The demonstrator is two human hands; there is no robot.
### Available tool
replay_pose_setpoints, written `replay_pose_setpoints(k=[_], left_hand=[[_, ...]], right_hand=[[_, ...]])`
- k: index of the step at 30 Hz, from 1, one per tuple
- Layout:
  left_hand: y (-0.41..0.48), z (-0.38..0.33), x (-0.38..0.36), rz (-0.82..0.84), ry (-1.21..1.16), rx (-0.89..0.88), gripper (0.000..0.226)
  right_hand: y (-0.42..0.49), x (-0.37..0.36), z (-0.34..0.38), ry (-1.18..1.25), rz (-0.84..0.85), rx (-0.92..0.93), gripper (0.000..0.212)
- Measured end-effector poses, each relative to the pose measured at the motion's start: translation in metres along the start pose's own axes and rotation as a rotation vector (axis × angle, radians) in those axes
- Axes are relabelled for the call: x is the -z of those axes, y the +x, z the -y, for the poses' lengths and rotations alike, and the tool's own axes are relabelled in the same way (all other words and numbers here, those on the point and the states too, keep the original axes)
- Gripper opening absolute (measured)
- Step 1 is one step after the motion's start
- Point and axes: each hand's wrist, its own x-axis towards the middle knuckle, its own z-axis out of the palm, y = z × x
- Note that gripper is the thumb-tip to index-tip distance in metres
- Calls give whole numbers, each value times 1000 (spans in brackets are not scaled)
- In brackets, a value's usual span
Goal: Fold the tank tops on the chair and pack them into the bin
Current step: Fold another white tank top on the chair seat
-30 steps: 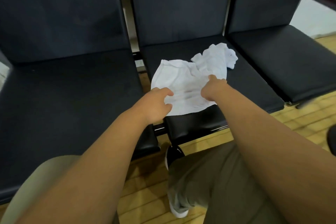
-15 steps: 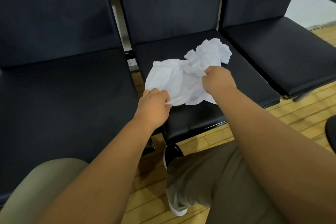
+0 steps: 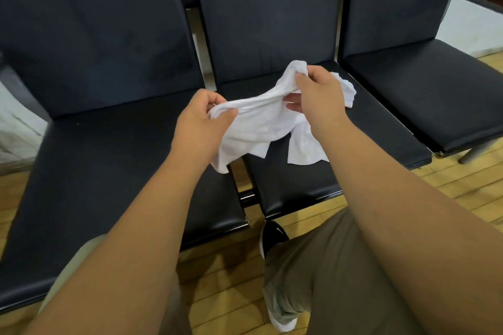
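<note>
Head view: both hands — left hand (image 3: 200, 124), right hand (image 3: 317, 91) — pinch a crumpled white cotton tank top (image 3: 261, 122) taut between curled fingers (image 3: 296, 79), likely to straighten it for folding above the black padded chair seat (image 3: 381, 128).

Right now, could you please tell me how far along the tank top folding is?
Done: nothing visibly folded or packed; no bin in view. In hand: left hand and right hand pinch one crumpled white tank top over the middle chair seat. Left: folding and packing it.

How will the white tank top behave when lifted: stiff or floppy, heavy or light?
Probably floppy: the tank top sags between the left hand and right hand, and its ends hang loose. Likely light: finger pinches alone hold it up. Bunched cloth suggests it wrinkles easily.
</note>
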Motion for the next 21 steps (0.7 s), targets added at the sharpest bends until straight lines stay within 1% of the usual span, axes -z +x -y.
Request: replay_pose_setpoints(k=[3,6,9,14,16,18,20,21], left_hand=[[-3,-2,33,21,70,63,15],[-7,6,71,28,121,137,13],[-16,16,114,-19,122,167,9],[-42,31,175,-193,119,223,10],[-54,33,195,-265,70,259,13],[-68,32,216,-329,-37,286,16],[-79,32,234,-351,-155,315,17],[-85,34,241,-349,-197,326,17]], right_hand=[[-17,-21,20,105,36,4,19],[-38,-45,37,206,103,22,19],[-61,-70,48,171,215,66,15],[-106,-113,58,72,465,136,28],[-125,-130,63,50,539,124,28],[-138,-146,65,43,607,80,24],[-147,-162,63,8,606,26,15],[-148,-170,59,1,578,-21,13]])
